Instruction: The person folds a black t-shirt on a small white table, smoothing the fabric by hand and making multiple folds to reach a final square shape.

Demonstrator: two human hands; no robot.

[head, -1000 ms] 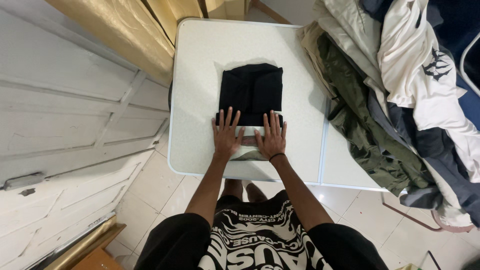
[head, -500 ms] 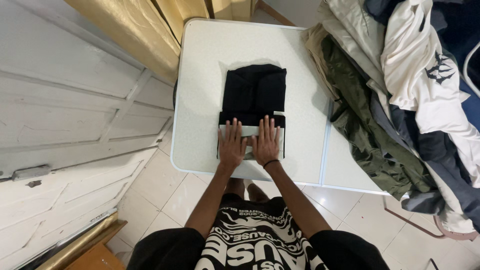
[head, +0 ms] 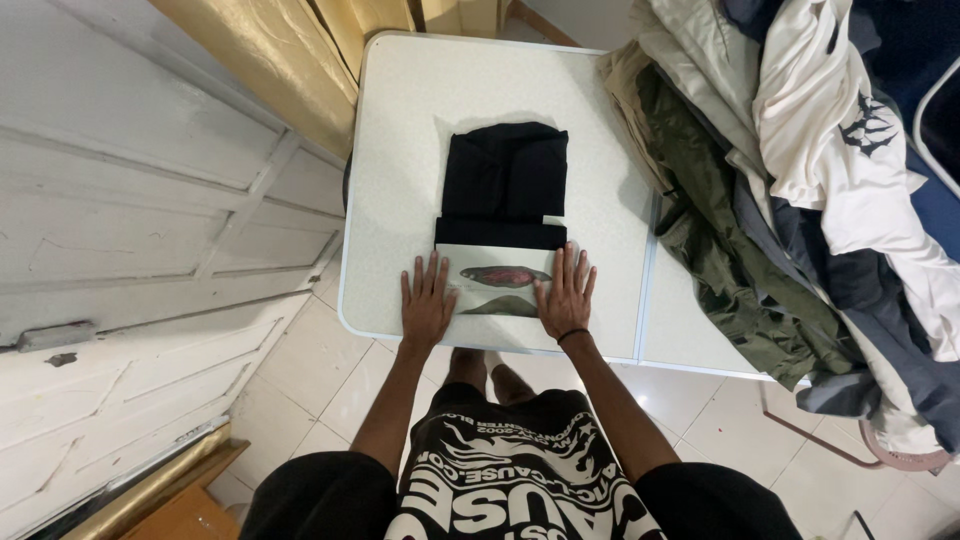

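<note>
the tabletop (head: 400, 150) is pale and fills the middle of the view, with a white panelled door (head: 120, 200) to the left and tiled floor (head: 330, 380) below its near edge. along the right side a big heap of clothes (head: 800, 200) spills over the edge: olive, cream, white and navy pieces piled loosely, seemingly parked there out of the way of the flat working space. in the middle of the tabletop lies a black garment (head: 505, 185), folded into a neat rectangle, its far end toward the curtain (head: 260, 60). its near end lies on a pale board (head: 500, 292) printed with a reddish fish shape and a dark mound, which sticks out toward the person; it looks like a stiff sheet used to keep the fold square. the left hand (head: 427, 300) lies flat with fingers spread wide on the board's left edge, the right hand (head: 566, 295) likewise flat and open on its right edge, a dark band at the wrist; both press down and grip nothing, likely steadying the board. no boxes, bins or other containers show here; the clothes simply lie loose.
</note>
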